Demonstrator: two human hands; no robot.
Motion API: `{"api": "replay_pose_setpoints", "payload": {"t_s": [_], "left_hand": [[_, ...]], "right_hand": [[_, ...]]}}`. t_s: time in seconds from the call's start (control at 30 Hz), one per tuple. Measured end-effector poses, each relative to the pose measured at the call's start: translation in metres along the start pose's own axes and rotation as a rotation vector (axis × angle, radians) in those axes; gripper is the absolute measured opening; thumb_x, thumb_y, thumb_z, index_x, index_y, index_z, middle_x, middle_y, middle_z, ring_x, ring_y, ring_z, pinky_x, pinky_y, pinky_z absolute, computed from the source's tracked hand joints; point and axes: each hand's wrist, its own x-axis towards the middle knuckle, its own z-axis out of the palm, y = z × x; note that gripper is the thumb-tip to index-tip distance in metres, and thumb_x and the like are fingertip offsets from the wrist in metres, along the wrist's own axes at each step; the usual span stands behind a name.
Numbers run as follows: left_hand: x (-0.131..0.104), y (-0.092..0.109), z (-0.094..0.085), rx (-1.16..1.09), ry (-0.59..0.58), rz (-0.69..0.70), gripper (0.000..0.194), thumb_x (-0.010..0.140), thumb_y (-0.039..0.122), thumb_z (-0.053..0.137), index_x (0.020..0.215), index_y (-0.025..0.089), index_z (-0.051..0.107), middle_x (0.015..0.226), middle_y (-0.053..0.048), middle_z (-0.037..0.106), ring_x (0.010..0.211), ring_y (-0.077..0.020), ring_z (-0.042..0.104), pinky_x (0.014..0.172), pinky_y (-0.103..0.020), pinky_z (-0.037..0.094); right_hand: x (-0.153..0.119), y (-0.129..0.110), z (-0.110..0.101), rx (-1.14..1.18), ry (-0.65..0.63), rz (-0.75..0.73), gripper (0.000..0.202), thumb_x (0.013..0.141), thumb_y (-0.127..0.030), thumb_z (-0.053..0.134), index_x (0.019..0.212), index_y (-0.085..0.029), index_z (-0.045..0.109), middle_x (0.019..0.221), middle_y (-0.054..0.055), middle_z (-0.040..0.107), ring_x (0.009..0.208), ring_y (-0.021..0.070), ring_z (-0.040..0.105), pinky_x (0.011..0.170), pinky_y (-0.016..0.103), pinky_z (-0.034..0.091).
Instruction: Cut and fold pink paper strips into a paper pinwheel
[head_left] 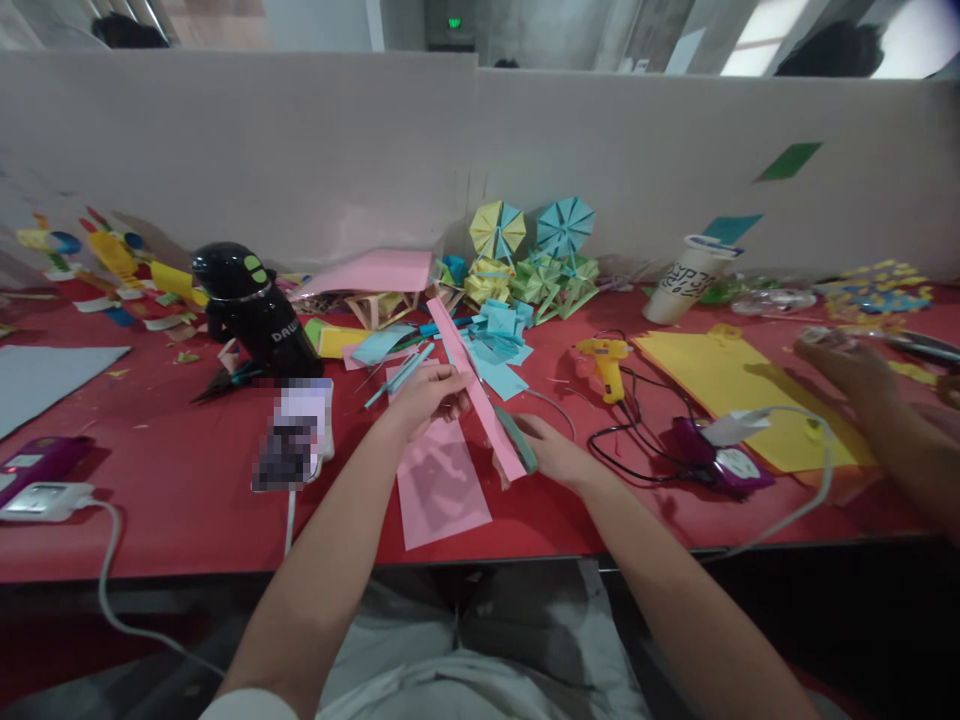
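My left hand [435, 398] pinches a long narrow pink paper strip [448, 345] near its middle. The strip slants from upper left to lower right. At its lower end, my right hand [544, 450] is closed around a green-handled tool [517, 440], which lies along the strip's right edge; its blade is mostly hidden. Below my hands a larger pink sheet [442, 495] lies on the red table [360, 530]. Light blue paper pieces [502, 335] are piled just beyond the strip.
A phone [296, 435] and black bottle [255, 315] stand left. To the right are a yellow glue gun [606, 368] with cables, yellow sheets [735, 390], a paper cup [688, 282] and another person's hand [847, 370]. Folded paper umbrellas [566, 228] stand at the back.
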Motion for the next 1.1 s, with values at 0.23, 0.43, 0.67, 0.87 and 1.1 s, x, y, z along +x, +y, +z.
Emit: {"api": "replay_pose_setpoints", "payload": {"t_s": [0.23, 0.43, 0.67, 0.87, 1.1], "left_hand": [[0.0009, -0.0008, -0.0017, 0.021, -0.008, -0.001, 0.032, 0.07, 0.036, 0.079, 0.063, 0.016, 0.055, 0.052, -0.001, 0.059, 0.039, -0.0067, 0.049, 0.038, -0.019, 0.031], [-0.001, 0.0039, -0.0033, -0.007, 0.077, 0.043, 0.028, 0.069, 0.031, 0.078, 0.069, 0.016, 0.055, 0.056, 0.002, 0.057, 0.04, -0.0056, 0.047, 0.037, -0.018, 0.029], [0.0021, 0.0036, -0.0062, -0.093, 0.153, 0.054, 0.024, 0.078, 0.031, 0.066, 0.065, 0.017, 0.051, 0.053, 0.001, 0.054, 0.039, -0.0059, 0.045, 0.037, -0.017, 0.027], [0.0018, 0.0027, -0.0055, -0.098, 0.17, 0.06, 0.021, 0.077, 0.027, 0.067, 0.067, 0.017, 0.052, 0.053, 0.001, 0.054, 0.04, -0.0062, 0.046, 0.037, -0.017, 0.028], [0.0017, 0.003, -0.0055, -0.11, 0.162, 0.056, 0.019, 0.077, 0.025, 0.068, 0.067, 0.016, 0.053, 0.052, 0.001, 0.055, 0.04, -0.0064, 0.047, 0.038, -0.017, 0.03]], "right_hand": [[0.0024, 0.004, -0.0015, -0.044, -0.009, -0.021, 0.062, 0.079, -0.079, 0.052, 0.083, -0.018, 0.06, 0.06, 0.005, 0.066, 0.054, 0.0186, 0.064, 0.051, 0.027, 0.048], [0.0036, 0.0073, -0.0037, -0.135, 0.016, -0.031, 0.058, 0.083, -0.074, 0.053, 0.088, -0.017, 0.063, 0.065, 0.004, 0.065, 0.059, 0.0178, 0.061, 0.052, 0.026, 0.046], [0.0031, 0.0043, -0.0033, -0.203, 0.018, -0.044, 0.061, 0.082, -0.076, 0.05, 0.081, -0.016, 0.061, 0.065, 0.005, 0.064, 0.061, 0.0175, 0.06, 0.053, 0.027, 0.046], [0.0022, 0.0006, -0.0021, -0.213, -0.009, -0.071, 0.058, 0.084, -0.073, 0.051, 0.085, -0.015, 0.059, 0.063, 0.002, 0.062, 0.056, 0.0156, 0.056, 0.05, 0.025, 0.043], [0.0024, 0.0023, -0.0028, -0.173, -0.03, -0.063, 0.057, 0.083, -0.072, 0.054, 0.085, -0.015, 0.056, 0.064, 0.001, 0.058, 0.054, 0.013, 0.053, 0.049, 0.024, 0.04]]}}
